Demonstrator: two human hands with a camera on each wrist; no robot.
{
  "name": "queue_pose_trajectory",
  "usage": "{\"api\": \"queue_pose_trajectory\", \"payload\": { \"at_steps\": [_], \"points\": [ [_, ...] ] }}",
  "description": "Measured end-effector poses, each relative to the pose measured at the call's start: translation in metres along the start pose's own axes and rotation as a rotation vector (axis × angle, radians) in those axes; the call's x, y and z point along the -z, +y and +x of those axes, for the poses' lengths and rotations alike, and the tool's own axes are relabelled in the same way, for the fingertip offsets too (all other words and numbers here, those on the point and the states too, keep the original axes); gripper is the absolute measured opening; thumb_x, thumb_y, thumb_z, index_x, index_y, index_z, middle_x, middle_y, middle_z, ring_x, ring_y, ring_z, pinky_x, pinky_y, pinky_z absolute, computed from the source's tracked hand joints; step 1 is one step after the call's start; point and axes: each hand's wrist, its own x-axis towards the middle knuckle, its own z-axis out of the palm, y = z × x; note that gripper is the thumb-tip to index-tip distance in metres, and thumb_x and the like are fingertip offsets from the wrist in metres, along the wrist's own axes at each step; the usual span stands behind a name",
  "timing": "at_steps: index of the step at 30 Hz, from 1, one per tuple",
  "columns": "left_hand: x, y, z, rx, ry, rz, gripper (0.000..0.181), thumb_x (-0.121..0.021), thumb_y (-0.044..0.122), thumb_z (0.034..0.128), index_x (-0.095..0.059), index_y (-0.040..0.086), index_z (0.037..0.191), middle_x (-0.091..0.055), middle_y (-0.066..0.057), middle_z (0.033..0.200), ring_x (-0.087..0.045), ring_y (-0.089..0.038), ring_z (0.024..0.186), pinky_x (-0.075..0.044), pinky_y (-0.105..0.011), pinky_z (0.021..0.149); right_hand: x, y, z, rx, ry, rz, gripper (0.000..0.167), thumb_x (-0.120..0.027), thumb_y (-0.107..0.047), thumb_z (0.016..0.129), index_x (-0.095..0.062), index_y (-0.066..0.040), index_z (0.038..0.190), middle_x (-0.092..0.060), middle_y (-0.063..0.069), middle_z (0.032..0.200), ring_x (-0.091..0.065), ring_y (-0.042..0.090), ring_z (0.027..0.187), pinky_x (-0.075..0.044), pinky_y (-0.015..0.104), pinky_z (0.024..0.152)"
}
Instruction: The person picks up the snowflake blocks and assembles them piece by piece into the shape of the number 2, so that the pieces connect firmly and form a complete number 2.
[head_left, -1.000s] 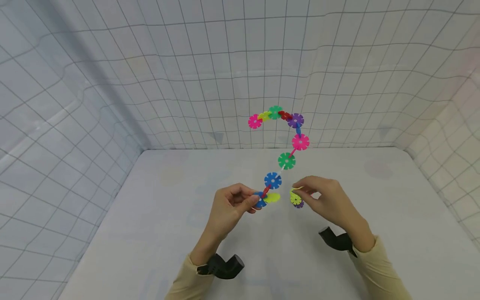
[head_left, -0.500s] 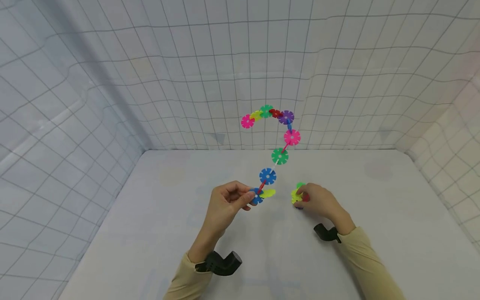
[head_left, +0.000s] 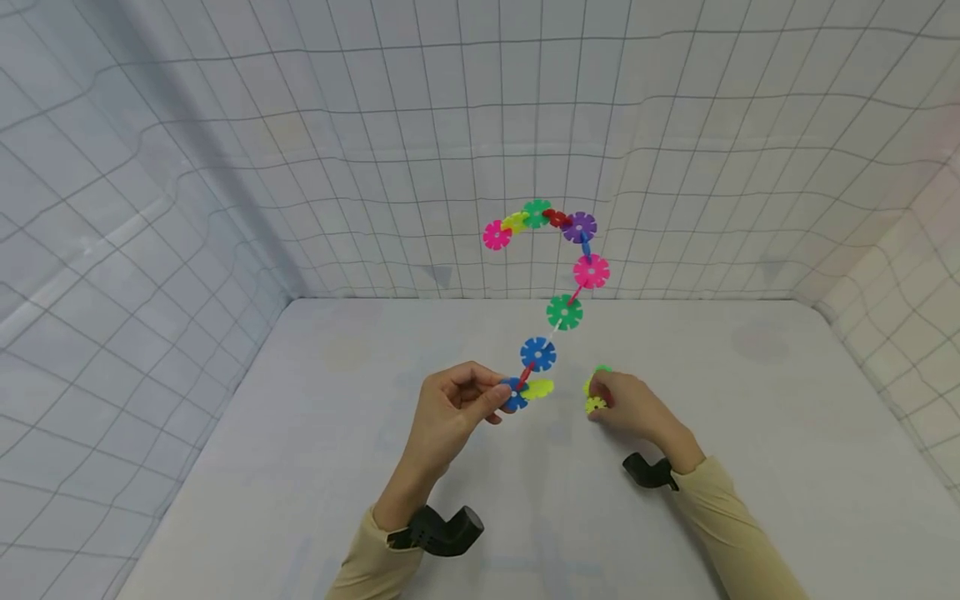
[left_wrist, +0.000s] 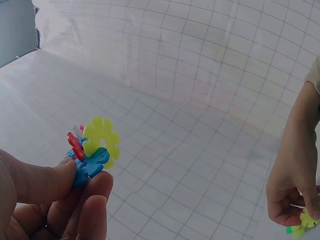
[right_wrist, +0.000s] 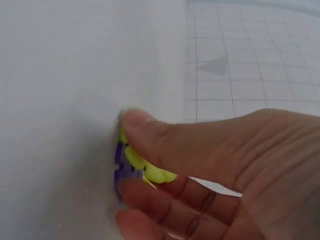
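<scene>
In the head view my left hand (head_left: 456,408) pinches a blue notched snowflake disc (head_left: 517,398) at the near end of a chain. Slotted to that disc is a yellow disc (left_wrist: 102,135), with a red one (left_wrist: 76,146) beside it. Colored discs run away from me and hook left to a pink end disc (head_left: 497,235). My right hand (head_left: 637,408) is low at a small group of loose discs, thumb and fingers on a yellow disc (head_left: 596,405). A purple disc (right_wrist: 129,167) shows beneath; the hand partly hides the group, including a green edge (head_left: 602,368).
The white table (head_left: 360,483) lies under both hands. Grid-patterned sheeting (head_left: 390,167) rises behind and at both sides. Black wrist mounts (head_left: 446,532) sit on both forearms.
My right hand has come down onto the loose discs, and a yellow disc now tilts between its fingers. The left hand and chain shifted slightly left, then stayed nearly still.
</scene>
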Motion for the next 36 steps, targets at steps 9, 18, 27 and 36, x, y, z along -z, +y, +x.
{"api": "queue_pose_trajectory", "payload": {
  "at_steps": [9,18,27,36],
  "points": [
    [0.0,0.004,-0.002,-0.035,-0.001,-0.003,0.009,-0.066,0.001,0.0879,-0.065,-0.008,0.09,-0.067,-0.017,0.079,-0.066,-0.019,0.068,-0.055,-0.031,0.059,0.027,-0.041,-0.015,0.123,0.057,0.29,0.011,-0.071,-0.013,0.086,-0.063,-0.013,0.094,-0.062,-0.003,0.071,-0.059,0.015,0.057,-0.05,0.028,0.054],
    [-0.001,0.004,-0.002,-0.043,0.011,-0.017,0.009,-0.066,0.0,0.0871,-0.065,-0.008,0.09,-0.067,-0.018,0.079,-0.066,-0.021,0.068,-0.055,-0.03,0.057,0.053,-0.087,-0.044,0.306,0.169,0.746,0.014,-0.06,0.005,0.09,-0.062,0.001,0.104,-0.062,0.015,0.075,-0.063,0.024,0.056,-0.053,0.034,0.052],
    [-0.003,0.003,-0.003,-0.031,-0.002,-0.023,0.009,-0.066,0.002,0.0872,-0.065,-0.006,0.09,-0.067,-0.013,0.078,-0.065,-0.026,0.068,-0.055,-0.031,0.057,0.055,-0.103,-0.058,0.361,0.236,0.834,0.026,-0.062,0.01,0.086,-0.059,0.005,0.112,-0.064,0.013,0.077,-0.063,0.024,0.06,-0.053,0.032,0.052],
    [-0.005,0.004,-0.004,-0.028,-0.026,-0.027,0.009,-0.065,0.001,0.088,-0.064,-0.008,0.09,-0.067,-0.015,0.078,-0.065,-0.019,0.068,-0.055,-0.032,0.058,0.051,-0.111,-0.061,0.347,0.311,0.845,0.021,-0.062,0.012,0.085,-0.053,0.004,0.103,-0.065,0.014,0.079,-0.064,0.022,0.06,-0.052,0.03,0.049]
  ]
}}
